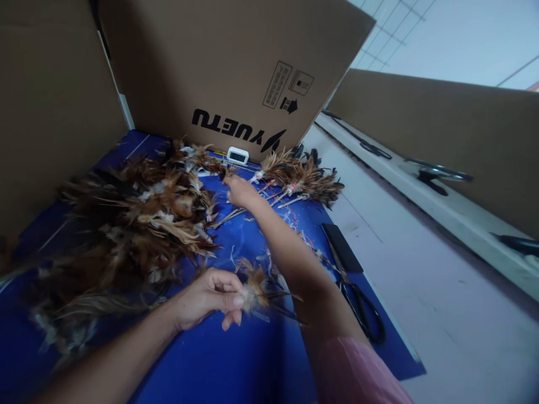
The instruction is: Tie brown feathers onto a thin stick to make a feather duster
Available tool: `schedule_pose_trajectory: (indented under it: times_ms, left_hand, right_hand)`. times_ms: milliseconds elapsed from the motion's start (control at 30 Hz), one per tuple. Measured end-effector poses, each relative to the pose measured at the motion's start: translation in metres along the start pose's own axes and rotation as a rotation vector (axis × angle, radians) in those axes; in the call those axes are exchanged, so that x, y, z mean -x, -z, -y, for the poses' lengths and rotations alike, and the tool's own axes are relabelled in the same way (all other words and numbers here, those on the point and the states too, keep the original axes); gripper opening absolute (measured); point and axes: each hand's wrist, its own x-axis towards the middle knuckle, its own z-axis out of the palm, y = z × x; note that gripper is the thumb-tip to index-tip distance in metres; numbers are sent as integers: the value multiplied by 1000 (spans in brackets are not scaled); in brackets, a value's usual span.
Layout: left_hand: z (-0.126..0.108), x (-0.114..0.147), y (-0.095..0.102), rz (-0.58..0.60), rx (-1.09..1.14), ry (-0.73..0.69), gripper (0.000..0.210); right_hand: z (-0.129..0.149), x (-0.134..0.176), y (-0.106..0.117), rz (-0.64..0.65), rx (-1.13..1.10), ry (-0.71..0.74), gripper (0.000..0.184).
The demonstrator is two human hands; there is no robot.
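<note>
My left hand [217, 298] pinches a small bunch of brown feathers [256, 289] with pale fluff at its base, low over the blue mat [168, 365]. Farther off, my right hand [241, 192] reaches across to the back of the mat, its fingers drawn together beside some dark feathers; what lies between them is too small to make out. A big loose heap of brown feathers [168, 207] covers the mat's left side. Right of my right hand lie feather bundles [309, 177] tied onto thin sticks [273, 197].
Black-handled scissors [357, 303] lie by a dark flat block [343, 247] at the mat's right. A small white digital display [238, 156] stands before a large cardboard box [236, 62]. Another cardboard panel [46, 101] rises on the left. Bits of red and white thread lie near my right forearm.
</note>
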Motion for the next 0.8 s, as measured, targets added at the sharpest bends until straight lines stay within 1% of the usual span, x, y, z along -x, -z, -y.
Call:
schedule_pose_trajectory:
  times_ms: [67,167,233,333,433,500,567,667,700,800]
  left_hand:
    - [1,0,1,5,-11,0,28]
    - [3,-1,1,8,-12,1,28]
    - [3,-1,1,-1,2,5,29]
    - [1,-1,0,-11,12,16,31]
    - [0,0,-1,-9,17,13,31]
    - [0,0,-1,-12,27,11,31]
    - [2,0,1,-19,31,8,31]
    - [6,-1,3,-15,38,3,30]
    - [7,-1,4,-9,42,4,30]
    - [7,-1,5,2,50,12,30]
  right_hand:
    - [-16,-5,-11,48,14,-32,33]
    - [-24,-8,-23,31,-17,-32,26]
    - [-21,-11,-26,2,-65,-6,25]
    - [-13,-21,-24,-35,-167,68,26]
    - [-12,-38,-19,-163,-259,96,29]
    - [-17,-50,-19,-264,-263,57,29]
    - [-24,-61,-22,-308,-220,-12,35]
    - [-33,-73,-33,-295,-175,-91,52]
    - [-36,-76,-37,-279,-171,-106,53]
    - [-41,-82,-46,-235,-185,-128,39]
